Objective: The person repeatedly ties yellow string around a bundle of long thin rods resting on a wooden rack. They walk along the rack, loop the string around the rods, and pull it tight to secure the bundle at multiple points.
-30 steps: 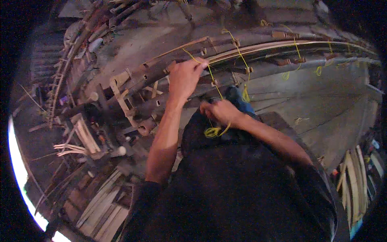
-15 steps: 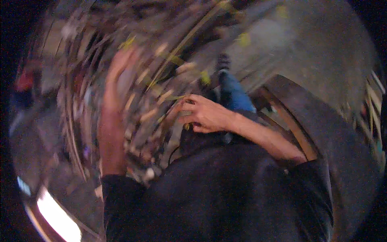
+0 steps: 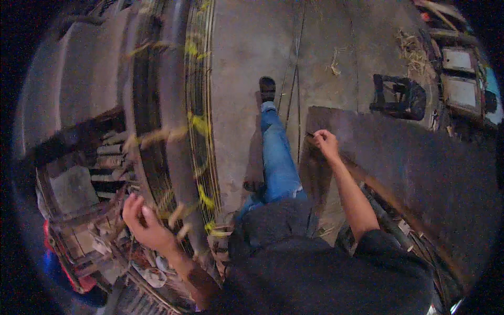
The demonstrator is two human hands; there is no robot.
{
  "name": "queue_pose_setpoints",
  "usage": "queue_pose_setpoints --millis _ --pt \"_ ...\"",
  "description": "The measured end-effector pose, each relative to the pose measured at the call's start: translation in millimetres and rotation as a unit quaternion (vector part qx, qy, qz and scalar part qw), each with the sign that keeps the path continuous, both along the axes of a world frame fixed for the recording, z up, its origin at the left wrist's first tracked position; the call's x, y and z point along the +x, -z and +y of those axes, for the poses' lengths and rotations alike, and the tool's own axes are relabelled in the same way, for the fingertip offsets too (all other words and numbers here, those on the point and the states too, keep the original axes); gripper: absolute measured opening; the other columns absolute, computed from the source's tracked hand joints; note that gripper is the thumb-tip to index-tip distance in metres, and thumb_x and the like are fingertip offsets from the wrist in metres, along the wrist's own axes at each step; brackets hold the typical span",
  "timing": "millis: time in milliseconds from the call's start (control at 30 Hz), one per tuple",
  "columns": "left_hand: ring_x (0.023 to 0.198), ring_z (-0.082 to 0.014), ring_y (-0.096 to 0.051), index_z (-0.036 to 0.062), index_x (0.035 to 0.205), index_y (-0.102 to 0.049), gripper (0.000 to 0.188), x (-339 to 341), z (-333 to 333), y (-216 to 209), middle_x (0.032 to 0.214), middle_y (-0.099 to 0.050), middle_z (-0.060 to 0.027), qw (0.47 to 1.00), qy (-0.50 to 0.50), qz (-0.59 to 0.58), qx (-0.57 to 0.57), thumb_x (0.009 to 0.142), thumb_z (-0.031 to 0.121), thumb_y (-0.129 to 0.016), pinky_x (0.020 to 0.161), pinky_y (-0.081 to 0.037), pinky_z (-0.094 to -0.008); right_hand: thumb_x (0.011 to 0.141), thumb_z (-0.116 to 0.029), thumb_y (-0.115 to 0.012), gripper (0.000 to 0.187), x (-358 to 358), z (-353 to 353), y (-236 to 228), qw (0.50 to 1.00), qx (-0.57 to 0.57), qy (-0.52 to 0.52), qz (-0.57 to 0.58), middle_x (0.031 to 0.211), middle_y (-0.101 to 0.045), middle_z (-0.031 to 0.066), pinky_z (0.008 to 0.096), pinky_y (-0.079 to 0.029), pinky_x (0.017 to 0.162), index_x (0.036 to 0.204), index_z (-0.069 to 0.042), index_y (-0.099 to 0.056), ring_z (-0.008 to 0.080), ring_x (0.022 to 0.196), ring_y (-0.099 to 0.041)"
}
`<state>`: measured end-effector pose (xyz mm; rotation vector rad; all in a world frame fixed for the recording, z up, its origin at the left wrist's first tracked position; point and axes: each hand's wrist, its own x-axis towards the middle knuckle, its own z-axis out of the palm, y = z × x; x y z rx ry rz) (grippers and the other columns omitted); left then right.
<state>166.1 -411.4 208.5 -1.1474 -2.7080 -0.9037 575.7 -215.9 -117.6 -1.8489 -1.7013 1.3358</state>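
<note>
While I follow from far away through the head camera, I see my left hand low on the left side, its fingers half bent and a little apart from each other; whether something is between them, I cannot tell. My right hand is at the other side, above the edge of a dark table, with the thumb and the fingertips brought together. A small dark thing shows at these fingertips, and it seems to be pinched there, but it is too small for me to name. If this hand touches the table, I cannot tell.

The thin strips run lengthwise between my left hand and my leg, just beside a long beam, and yellow string is around or against them at several places, blurred. The left hand is near the beam, and the right hand is well apart from the strips.

In the middle, my leg in blue jeans stretches forward over the grey floor, with a dark shoe at its end. Beyond the table there are a black stool and pale shavings.
</note>
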Motion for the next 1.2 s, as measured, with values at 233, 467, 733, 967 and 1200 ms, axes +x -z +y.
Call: queue_pose_setpoints --millis 233,467,733,967,1200 --pt "0.114 -0.0299 -0.044 0.0024 0.107 -0.055 0.023 8 231 114 0.121 -0.05 -0.0165 0.944 0.127 0.026 -0.304 0.086 0.011 -0.051 0.098 -0.033 -0.0402 0.075 -0.047 -0.06 0.045 -16 89 358 0.944 -0.159 -0.16 -0.241 0.08 -0.065 0.0146 0.0405 -0.048 0.064 0.08 -0.003 -0.065 0.0301 0.068 -0.062" --pt "0.118 -0.0325 -0.039 0.0023 0.109 -0.054 0.029 2 367 272 0.123 -0.046 -0.0195 0.889 0.128 -0.027 -0.438 0.082 0.012 -0.054 0.1 -0.029 -0.0432 0.071 -0.046 -0.066 0.043 -126 348 562 0.95 -0.055 -0.121 -0.283 0.073 -0.065 0.0174 0.0434 -0.05 0.069 0.079 -0.004 -0.068 0.0353 0.074 -0.064" --pt "0.122 -0.0355 -0.032 0.0022 0.112 -0.052 0.036 -11 393 282 0.126 -0.041 -0.0229 0.896 0.162 -0.058 -0.409 0.078 0.013 -0.058 0.102 -0.025 -0.0465 0.081 -0.03 -0.058 0.031 -58 285 561 0.926 -0.054 -0.165 -0.334 0.085 -0.062 0.0189 0.0459 -0.047 0.07 0.096 -0.003 -0.061 0.0367 0.081 -0.06" --pt "0.126 -0.0382 -0.026 0.0021 0.114 -0.05 0.043 -3 324 171 0.129 -0.036 -0.0259 0.967 0.099 -0.01 -0.236 0.074 0.014 -0.062 0.104 -0.021 -0.0494 0.093 -0.023 -0.045 0.023 -114 234 136 0.975 0.016 0.214 -0.06 0.071 -0.052 0.007 0.032 -0.042 0.062 0.09 -0.002 -0.055 0.0154 0.067 -0.051" --pt "0.13 -0.0408 -0.02 0.0019 0.117 -0.049 0.051 68 263 91 0.132 -0.032 -0.0289 0.983 0.098 -0.152 -0.012 0.071 0.015 -0.066 0.106 -0.017 -0.0524 0.09 -0.023 -0.049 0.023 -160 381 -191 0.912 0.363 0.19 0.021 0.061 -0.048 0.0042 0.031 -0.037 0.052 0.077 -0.004 -0.053 0.0141 0.057 -0.047"
